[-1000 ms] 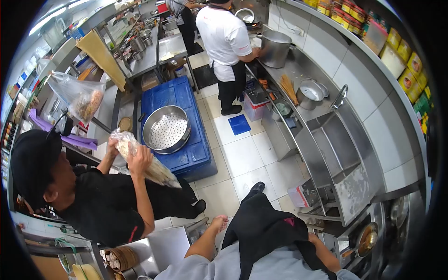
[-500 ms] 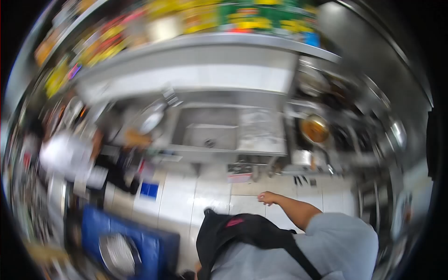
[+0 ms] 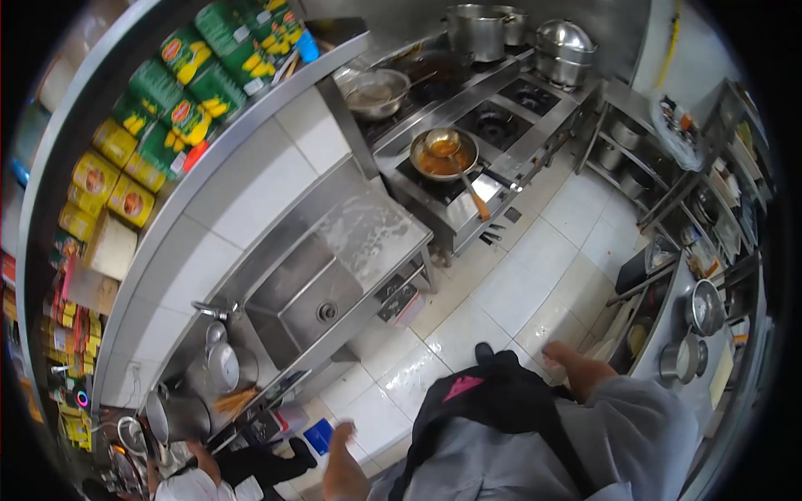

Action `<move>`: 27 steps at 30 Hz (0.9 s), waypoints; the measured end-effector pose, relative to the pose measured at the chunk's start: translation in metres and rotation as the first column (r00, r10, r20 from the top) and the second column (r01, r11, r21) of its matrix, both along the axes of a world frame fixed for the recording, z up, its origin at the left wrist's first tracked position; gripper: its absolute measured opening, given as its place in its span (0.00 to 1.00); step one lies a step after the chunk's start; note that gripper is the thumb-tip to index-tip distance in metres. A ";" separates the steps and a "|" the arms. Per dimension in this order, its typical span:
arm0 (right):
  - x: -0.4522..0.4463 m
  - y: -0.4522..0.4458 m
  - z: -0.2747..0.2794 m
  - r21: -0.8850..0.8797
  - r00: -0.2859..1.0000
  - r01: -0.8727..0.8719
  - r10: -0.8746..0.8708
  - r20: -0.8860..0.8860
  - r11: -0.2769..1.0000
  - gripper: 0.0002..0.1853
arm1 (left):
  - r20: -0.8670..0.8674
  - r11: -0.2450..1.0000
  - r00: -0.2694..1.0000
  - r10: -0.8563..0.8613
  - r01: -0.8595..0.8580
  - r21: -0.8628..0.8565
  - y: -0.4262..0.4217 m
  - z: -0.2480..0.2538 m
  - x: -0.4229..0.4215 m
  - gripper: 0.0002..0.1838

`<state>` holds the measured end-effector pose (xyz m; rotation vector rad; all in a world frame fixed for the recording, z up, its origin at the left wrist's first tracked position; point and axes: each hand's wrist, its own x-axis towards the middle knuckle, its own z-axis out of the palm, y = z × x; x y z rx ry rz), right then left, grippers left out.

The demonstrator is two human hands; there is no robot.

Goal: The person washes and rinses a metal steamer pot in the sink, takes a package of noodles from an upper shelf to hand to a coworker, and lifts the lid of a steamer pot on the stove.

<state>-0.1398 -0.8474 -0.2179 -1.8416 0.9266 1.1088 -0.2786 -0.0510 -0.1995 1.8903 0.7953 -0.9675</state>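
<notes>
My left hand (image 3: pixel 342 437) hangs above the floor at the bottom middle, slightly blurred, its fingers loose and nothing visible in them. On the other side of my dark apron (image 3: pixel 484 409), my right hand (image 3: pixel 555 355) hangs low over the tiles, fingers loosely apart and also holding nothing visible. Neither hand touches any kitchenware. Ahead on the stove, a pan (image 3: pixel 424 167) holds orange-brown liquid. A ladle (image 3: pixel 468 185) rests in it, its wooden handle pointing toward me.
A steel sink (image 3: pixel 292 311) stands at the left beneath a shelf of cans (image 3: pixel 188 121). Pots (image 3: pixel 476 33) and a steamer (image 3: pixel 564 52) are on the far stove. Racks (image 3: pixel 718 200) line the right. A co-worker in white (image 3: pixel 196 483) is at lower left. A blue tile-like square (image 3: pixel 318 436) lies on the floor.
My view has swung right, bringing the stove to the centre and the right-hand racks into view. My left hand has come into sight. The co-worker now appears at the lower left.
</notes>
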 end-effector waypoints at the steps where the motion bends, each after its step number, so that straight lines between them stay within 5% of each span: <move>1: -0.036 -0.008 0.013 0.135 0.990 0.127 -0.134 0.047 0.983 0.13 | -0.106 0.979 0.978 -0.179 0.166 -0.116 0.017 -0.013 0.056 0.13; 2: -0.066 -0.013 0.024 0.271 0.959 0.244 -0.274 0.076 0.931 0.13 | -0.033 0.933 0.937 -0.348 0.349 0.084 0.011 -0.017 0.107 0.15; 3: -0.081 -0.009 0.030 0.202 0.966 0.255 -0.257 -0.018 0.946 0.13 | 0.270 0.559 0.493 -0.827 0.676 0.479 0.002 -0.028 0.157 0.17; 4: -0.092 -0.004 0.031 0.133 0.963 0.261 -0.247 -0.110 0.956 0.12 | 0.488 0.874 0.725 -0.485 0.400 0.275 -0.064 0.050 0.203 0.20; 5: -0.101 -0.003 0.040 0.198 0.985 0.158 -0.141 -0.098 0.967 0.12 | 0.509 0.935 0.789 -0.345 0.335 0.114 -0.095 0.049 0.254 0.24; 6: -0.107 -0.004 0.047 0.262 0.996 0.056 -0.036 -0.079 0.964 0.11 | 0.700 0.934 0.620 -0.354 0.277 0.227 -0.151 0.090 0.290 0.26; 8: -0.138 -0.027 -0.018 0.300 0.998 0.061 -0.054 -0.030 0.952 0.09 | 0.839 0.973 0.539 -0.074 0.222 -0.057 -0.247 0.130 0.360 0.27; 10: -0.122 -0.019 0.013 0.263 0.994 0.105 -0.105 -0.011 0.959 0.08 | 0.880 0.945 0.372 -0.294 0.249 0.211 -0.314 0.105 0.429 0.30; 12: -0.112 -0.032 0.005 0.308 0.997 0.037 -0.056 0.053 0.951 0.07 | 0.863 0.915 0.315 -0.395 0.214 0.341 -0.371 0.092 0.477 0.31; 14: -0.068 -0.045 0.007 0.356 0.993 -0.044 0.004 0.114 0.933 0.07 | 0.733 0.859 0.472 -0.490 0.118 0.498 -0.402 0.073 0.516 0.31; 16: -0.025 -0.056 0.021 0.194 0.941 0.323 -0.293 -0.171 0.926 0.09 | 0.619 0.783 0.582 -0.527 0.051 0.620 -0.391 0.080 0.528 0.31; 17: -0.014 -0.095 -0.015 0.390 0.962 0.271 -0.260 -0.081 0.880 0.11 | 0.500 0.681 0.666 -0.554 0.017 0.732 -0.379 0.086 0.532 0.30; 18: 0.015 -0.105 -0.002 0.389 0.968 0.249 -0.235 -0.085 0.887 0.11 | 0.505 0.658 0.670 -0.544 -0.032 0.752 -0.354 0.087 0.531 0.30; 20: 0.080 -0.119 0.036 0.310 0.763 0.592 -0.641 0.082 0.744 0.12 | 0.496 0.603 0.669 -0.554 -0.089 0.793 -0.276 0.088 0.523 0.30; 21: 0.104 -0.124 0.048 0.311 0.707 0.634 -0.694 0.137 0.708 0.13 | 0.645 0.584 0.465 -0.606 -0.291 0.758 -0.211 0.035 0.519 0.29; 22: 0.128 -0.128 0.054 0.318 0.640 0.676 -0.744 0.194 0.665 0.13 | 0.801 0.828 0.499 -0.330 -0.255 0.500 -0.148 0.023 0.509 0.29; 23: 0.148 -0.132 0.049 0.325 0.633 0.683 -0.752 0.182 0.654 0.13 | 0.125 0.491 0.854 -0.505 0.165 0.855 -0.105 0.044 0.496 0.27; 25: 0.174 -0.146 0.043 0.268 0.744 0.574 -0.630 0.223 0.773 0.14 | 0.009 0.299 0.976 -0.217 0.058 0.953 -0.118 0.118 0.482 0.25; 26: 0.184 -0.149 0.041 0.266 0.739 0.585 -0.639 0.215 0.766 0.14 | 0.000 0.295 0.974 -0.227 0.069 0.953 -0.126 0.127 0.497 0.25; 27: 0.191 -0.148 0.037 0.272 0.756 0.567 -0.623 0.201 0.777 0.15 | -0.002 0.458 0.969 -0.248 0.119 0.881 -0.135 0.133 0.516 0.25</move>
